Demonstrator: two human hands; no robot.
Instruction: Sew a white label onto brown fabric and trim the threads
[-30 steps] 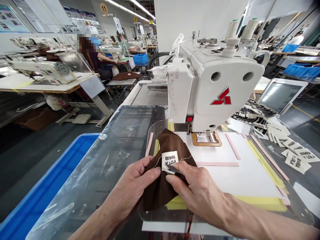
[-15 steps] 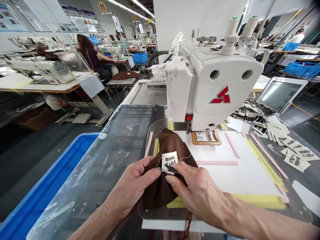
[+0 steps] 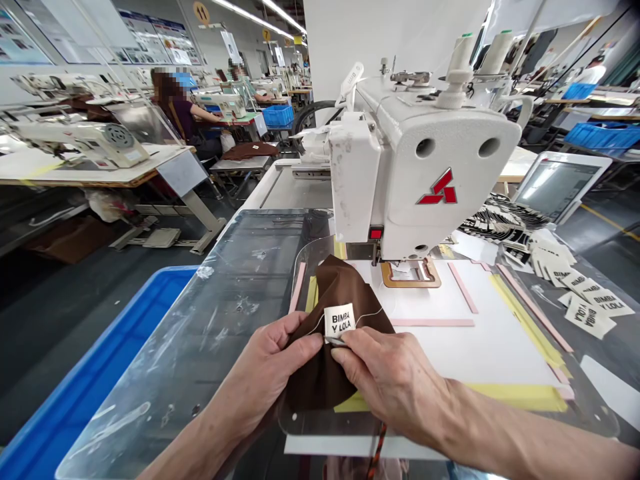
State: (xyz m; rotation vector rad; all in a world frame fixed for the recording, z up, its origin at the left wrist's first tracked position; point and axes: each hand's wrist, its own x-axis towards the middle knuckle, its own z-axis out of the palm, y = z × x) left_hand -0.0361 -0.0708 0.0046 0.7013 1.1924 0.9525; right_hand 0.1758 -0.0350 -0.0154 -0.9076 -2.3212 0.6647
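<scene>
My left hand (image 3: 280, 353) pinches the brown fabric (image 3: 345, 287). My right hand (image 3: 390, 373) grips a small metal tool (image 3: 336, 342) at the white label (image 3: 339, 321).

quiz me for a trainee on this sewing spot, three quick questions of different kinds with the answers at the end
1. True or false: the left hand holds the brown cloth.

2. Where do the loose labels lie?
a) in the blue bin
b) to the right of the sewing machine
c) under the brown cloth

3. Fill in the last word: the white label on the brown cloth reads "BIMBA Y ____".

Key: 1 true; 2 b; 3 LOLA
</scene>
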